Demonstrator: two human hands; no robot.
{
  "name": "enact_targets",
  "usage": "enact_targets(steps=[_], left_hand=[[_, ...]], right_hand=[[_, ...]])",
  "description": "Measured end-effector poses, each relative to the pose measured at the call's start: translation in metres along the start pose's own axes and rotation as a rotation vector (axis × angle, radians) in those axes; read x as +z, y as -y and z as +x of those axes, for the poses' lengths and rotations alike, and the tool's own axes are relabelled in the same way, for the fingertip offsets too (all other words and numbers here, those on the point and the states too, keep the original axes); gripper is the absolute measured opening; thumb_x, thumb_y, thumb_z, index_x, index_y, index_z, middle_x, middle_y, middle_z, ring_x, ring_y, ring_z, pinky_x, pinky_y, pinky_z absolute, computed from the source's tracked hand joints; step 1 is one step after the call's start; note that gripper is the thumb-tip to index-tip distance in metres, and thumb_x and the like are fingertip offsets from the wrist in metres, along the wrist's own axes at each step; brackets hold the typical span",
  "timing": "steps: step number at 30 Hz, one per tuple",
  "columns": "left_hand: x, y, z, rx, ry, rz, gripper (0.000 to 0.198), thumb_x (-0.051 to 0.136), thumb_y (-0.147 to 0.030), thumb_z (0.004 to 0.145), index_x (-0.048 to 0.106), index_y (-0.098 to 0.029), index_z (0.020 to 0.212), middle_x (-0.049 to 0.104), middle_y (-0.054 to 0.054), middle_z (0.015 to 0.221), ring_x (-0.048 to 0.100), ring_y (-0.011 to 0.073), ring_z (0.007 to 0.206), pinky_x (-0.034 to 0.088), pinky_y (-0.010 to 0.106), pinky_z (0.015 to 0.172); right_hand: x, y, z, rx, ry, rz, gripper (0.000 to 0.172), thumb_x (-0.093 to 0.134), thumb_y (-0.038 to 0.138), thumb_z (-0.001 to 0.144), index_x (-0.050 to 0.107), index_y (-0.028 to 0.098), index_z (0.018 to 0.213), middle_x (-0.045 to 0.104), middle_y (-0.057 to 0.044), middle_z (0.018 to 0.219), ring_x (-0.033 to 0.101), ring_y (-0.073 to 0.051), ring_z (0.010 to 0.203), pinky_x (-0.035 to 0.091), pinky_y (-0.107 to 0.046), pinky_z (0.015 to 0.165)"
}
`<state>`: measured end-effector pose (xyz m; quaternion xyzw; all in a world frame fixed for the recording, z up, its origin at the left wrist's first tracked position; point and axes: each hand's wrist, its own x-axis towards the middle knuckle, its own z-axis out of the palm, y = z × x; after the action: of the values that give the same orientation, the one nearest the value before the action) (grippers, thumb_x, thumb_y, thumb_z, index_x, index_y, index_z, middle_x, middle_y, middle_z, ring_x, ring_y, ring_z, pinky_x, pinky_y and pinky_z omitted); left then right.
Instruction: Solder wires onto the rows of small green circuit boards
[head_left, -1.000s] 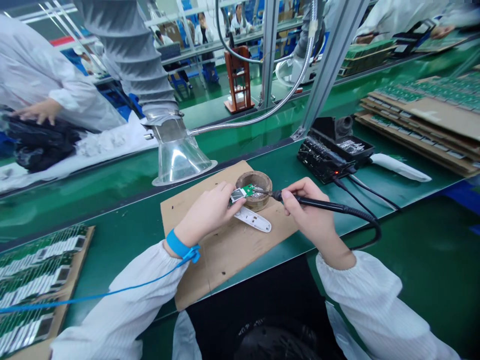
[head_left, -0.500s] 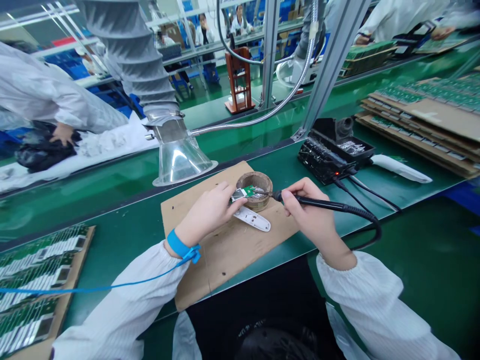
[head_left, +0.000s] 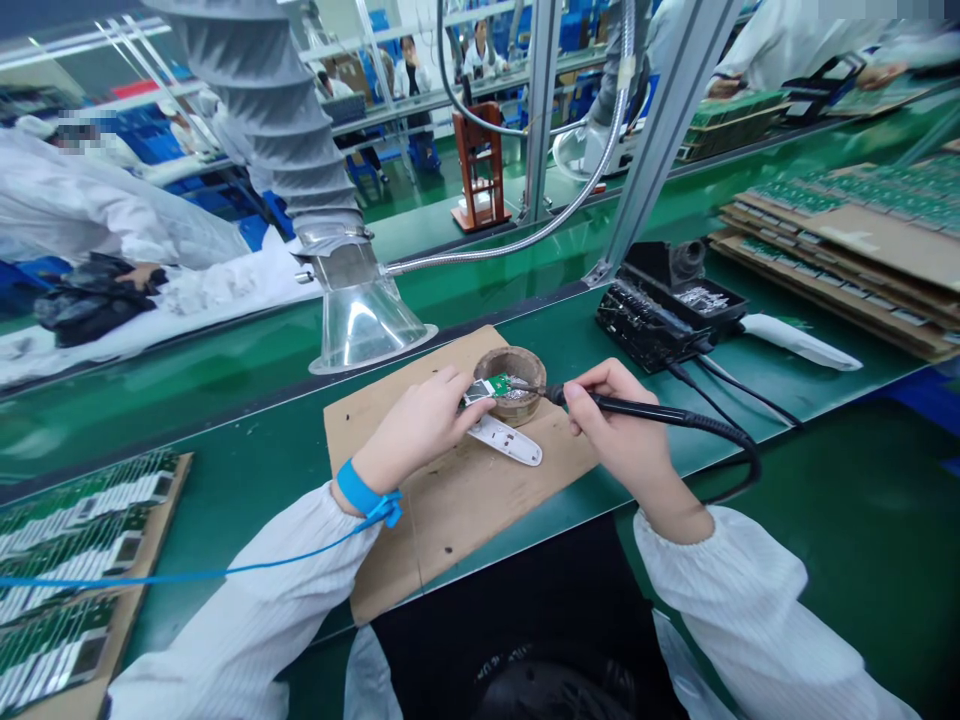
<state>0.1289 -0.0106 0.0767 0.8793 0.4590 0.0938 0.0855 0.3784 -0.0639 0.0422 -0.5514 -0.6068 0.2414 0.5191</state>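
My left hand point(head_left: 421, 425) is closed on a small green circuit board point(head_left: 489, 387), held over a round brown solder pot point(head_left: 512, 366). A blue wrist strap point(head_left: 358, 491) with a blue cord circles that wrist. My right hand point(head_left: 616, 420) grips a black soldering iron point(head_left: 645, 408); its tip touches the board's right end. A white plastic casing point(head_left: 504, 440) lies on the cardboard sheet point(head_left: 450, 500) just below the board.
A clear fume-extractor hood point(head_left: 360, 315) on a grey duct hangs behind the cardboard. A black soldering station point(head_left: 664, 305) sits at right, stacked trays of boards point(head_left: 847, 235) beyond it and another tray point(head_left: 67, 560) at left. A person in white works at far left.
My hands stay almost still on the board and iron. The person at far left has drawn their hand back toward the black bundle.
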Motion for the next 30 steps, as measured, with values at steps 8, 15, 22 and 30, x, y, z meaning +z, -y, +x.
enact_targets(steps=[8, 15, 22, 30], left_hand=[[-0.007, 0.002, 0.0, -0.006, -0.122, -0.068, 0.032, 0.055, -0.044, 0.112, 0.059, -0.018, 0.093, 0.058, 0.003, 0.087, 0.057, 0.0204, 0.077, 0.041, 0.033, 0.066], [-0.001, 0.001, -0.01, -0.02, -0.134, -0.018, 0.026, 0.056, -0.039, 0.112, 0.062, -0.018, 0.098, 0.06, 0.005, 0.09, 0.057, 0.0203, 0.076, 0.044, 0.034, 0.067], [-0.016, -0.005, -0.008, 0.012, -0.236, 0.034, 0.027, 0.055, -0.04, 0.112, 0.066, -0.017, 0.102, 0.061, 0.006, 0.09, 0.061, 0.0219, 0.08, 0.048, 0.034, 0.069], [-0.005, -0.006, -0.01, -0.016, -0.084, 0.07, 0.028, 0.057, -0.041, 0.111, 0.065, -0.017, 0.099, 0.062, 0.006, 0.091, 0.061, 0.0214, 0.076, 0.043, 0.033, 0.064]], right_hand=[[-0.014, 0.0, 0.004, -0.081, -0.214, 0.199, 0.025, 0.069, 0.044, 0.103, 0.061, 0.024, 0.092, 0.064, 0.003, 0.064, 0.06, -0.014, 0.052, 0.045, -0.029, 0.051], [-0.033, -0.004, 0.006, -0.065, -0.286, 0.195, 0.024, 0.071, 0.044, 0.102, 0.061, 0.024, 0.091, 0.064, 0.003, 0.062, 0.06, -0.015, 0.051, 0.044, -0.029, 0.049], [-0.039, -0.006, 0.006, -0.055, -0.355, 0.207, 0.025, 0.072, 0.045, 0.101, 0.061, 0.025, 0.091, 0.064, 0.003, 0.064, 0.06, -0.016, 0.052, 0.043, -0.03, 0.048], [-0.045, -0.006, 0.005, -0.046, -0.36, 0.222, 0.023, 0.072, 0.041, 0.101, 0.061, 0.024, 0.09, 0.064, 0.002, 0.063, 0.06, -0.016, 0.051, 0.043, -0.031, 0.048]])
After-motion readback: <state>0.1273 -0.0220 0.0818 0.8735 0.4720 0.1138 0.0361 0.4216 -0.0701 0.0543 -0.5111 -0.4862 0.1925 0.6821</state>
